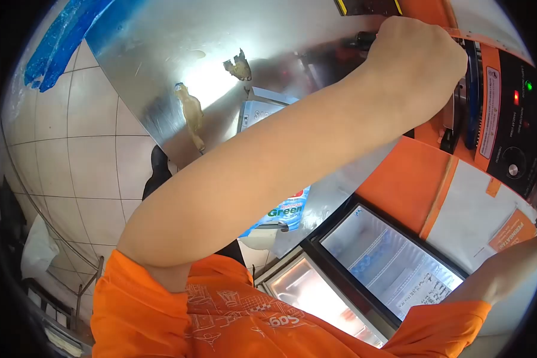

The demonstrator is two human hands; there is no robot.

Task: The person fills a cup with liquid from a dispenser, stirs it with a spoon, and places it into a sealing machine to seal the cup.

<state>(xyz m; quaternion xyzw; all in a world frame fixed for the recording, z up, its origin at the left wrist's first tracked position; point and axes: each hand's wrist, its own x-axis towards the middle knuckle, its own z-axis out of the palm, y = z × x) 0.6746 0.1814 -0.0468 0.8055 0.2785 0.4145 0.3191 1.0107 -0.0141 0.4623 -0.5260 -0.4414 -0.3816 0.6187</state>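
Beside the likely heavy, rigid orange-black thermostat machine (512, 107), best gripped edgewise, the left hand (420, 67) curls, its hold hidden; right hand unseen.

Control panel (526, 113) far right, left hand (420, 68) just left of it, steel table (155, 42) upper centre, printed pouch (289, 210) partly behind left forearm (280, 161), glass-paned unit (373, 250) lower right, tiled floor (89, 161) left of table.

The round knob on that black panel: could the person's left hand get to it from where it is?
Probably yes: the left hand is at the same orange machine and nothing visible covers the knob, though I can't see whether that hand holds anything.
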